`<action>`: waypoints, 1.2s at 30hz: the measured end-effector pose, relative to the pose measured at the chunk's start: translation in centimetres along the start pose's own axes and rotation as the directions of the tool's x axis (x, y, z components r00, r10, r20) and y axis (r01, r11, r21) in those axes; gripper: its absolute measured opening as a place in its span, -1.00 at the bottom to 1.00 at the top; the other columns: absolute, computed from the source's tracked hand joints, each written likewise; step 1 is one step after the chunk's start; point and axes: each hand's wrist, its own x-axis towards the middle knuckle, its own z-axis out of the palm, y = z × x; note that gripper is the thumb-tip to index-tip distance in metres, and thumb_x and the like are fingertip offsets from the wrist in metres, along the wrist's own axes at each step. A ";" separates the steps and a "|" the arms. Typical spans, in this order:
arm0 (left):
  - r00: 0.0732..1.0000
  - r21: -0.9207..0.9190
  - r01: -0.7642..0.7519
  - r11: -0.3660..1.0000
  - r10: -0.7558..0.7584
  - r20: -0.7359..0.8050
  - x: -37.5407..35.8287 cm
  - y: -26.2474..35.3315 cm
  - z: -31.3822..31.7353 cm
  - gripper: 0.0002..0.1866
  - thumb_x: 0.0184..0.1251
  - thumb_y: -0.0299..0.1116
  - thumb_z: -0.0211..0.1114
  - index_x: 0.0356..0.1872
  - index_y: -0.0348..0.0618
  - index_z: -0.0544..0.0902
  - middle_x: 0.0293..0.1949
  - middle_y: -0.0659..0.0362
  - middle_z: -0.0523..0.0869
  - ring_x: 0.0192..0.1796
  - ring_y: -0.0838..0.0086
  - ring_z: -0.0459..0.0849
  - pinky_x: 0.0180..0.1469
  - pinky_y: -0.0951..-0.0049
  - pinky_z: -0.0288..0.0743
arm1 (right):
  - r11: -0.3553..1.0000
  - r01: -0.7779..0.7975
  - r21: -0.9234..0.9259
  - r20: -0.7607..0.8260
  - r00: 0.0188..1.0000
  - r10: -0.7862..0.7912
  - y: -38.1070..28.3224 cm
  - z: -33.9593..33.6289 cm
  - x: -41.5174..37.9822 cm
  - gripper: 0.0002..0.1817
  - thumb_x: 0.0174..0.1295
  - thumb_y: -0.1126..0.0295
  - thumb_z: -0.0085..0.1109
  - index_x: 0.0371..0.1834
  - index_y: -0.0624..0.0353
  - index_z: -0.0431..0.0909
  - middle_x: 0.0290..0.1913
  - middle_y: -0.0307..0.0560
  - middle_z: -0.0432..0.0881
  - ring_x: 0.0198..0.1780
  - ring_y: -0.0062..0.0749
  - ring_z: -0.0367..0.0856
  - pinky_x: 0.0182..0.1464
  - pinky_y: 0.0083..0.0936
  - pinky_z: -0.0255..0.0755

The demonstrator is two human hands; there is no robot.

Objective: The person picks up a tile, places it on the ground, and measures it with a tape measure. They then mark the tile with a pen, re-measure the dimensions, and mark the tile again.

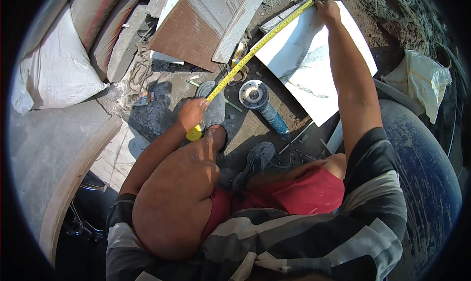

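Just tape measure [260,44] numerals, unreadable.

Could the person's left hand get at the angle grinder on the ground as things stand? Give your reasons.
Probably yes. The angle grinder lies on open ground just right of the left hand, nothing between them. But that hand is gripping the tape measure case, stretched to the right hand on the marble tile, so it must let go first.

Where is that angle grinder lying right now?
The angle grinder lies on the ground at the centre of the head view, between the left hand and the marble tile, just under the tape measure.
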 end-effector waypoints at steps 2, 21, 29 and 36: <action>1.000 0.007 -0.008 1.000 0.008 0.002 0.0 -0.1 0.0 -0.70 0.41 -0.22 0.09 -0.40 -0.27 0.53 -0.53 -0.11 0.57 -0.38 -0.10 0.54 -0.33 0.08 0.36 | 1.000 0.009 -0.005 0.005 1.000 -0.009 0.1 0.0 0.2 -0.69 0.27 0.19 0.12 0.04 -0.08 0.65 -0.12 0.01 0.70 -0.09 -0.18 0.66 -0.01 -0.39 0.47; 0.999 -0.024 -0.003 1.000 0.004 0.044 0.3 -1.0 0.0 -0.70 0.41 -0.22 0.09 -0.42 -0.25 0.54 -0.56 0.01 0.57 -0.46 0.09 0.55 -0.35 0.21 0.38 | 0.999 0.013 -0.038 0.041 0.999 -0.012 0.4 0.1 0.8 -0.70 0.28 0.17 0.11 0.04 -0.12 0.64 -0.13 -0.05 0.71 -0.10 -0.23 0.66 -0.02 -0.40 0.46; 0.997 -0.035 0.037 0.999 -0.034 0.075 0.3 -0.8 -0.2 -0.68 0.42 -0.18 0.08 -0.39 -0.24 0.55 -0.52 -0.03 0.58 -0.40 0.03 0.55 -0.31 0.14 0.39 | 1.000 -0.015 -0.022 0.041 0.999 0.016 -0.2 -0.1 0.3 -0.70 0.28 0.16 0.11 0.05 -0.16 0.64 -0.12 -0.04 0.70 -0.10 -0.23 0.66 -0.02 -0.39 0.47; 0.993 -0.044 0.053 0.998 -0.048 0.109 0.5 -0.8 -0.3 -0.68 0.43 -0.16 0.07 -0.36 -0.23 0.56 -0.45 -0.12 0.60 -0.31 -0.11 0.56 -0.26 0.03 0.38 | 0.998 -0.037 -0.046 0.049 0.998 0.039 -0.5 -0.3 0.2 -0.69 0.28 0.16 0.11 0.05 -0.16 0.64 -0.10 -0.03 0.70 -0.08 -0.20 0.65 -0.01 -0.38 0.47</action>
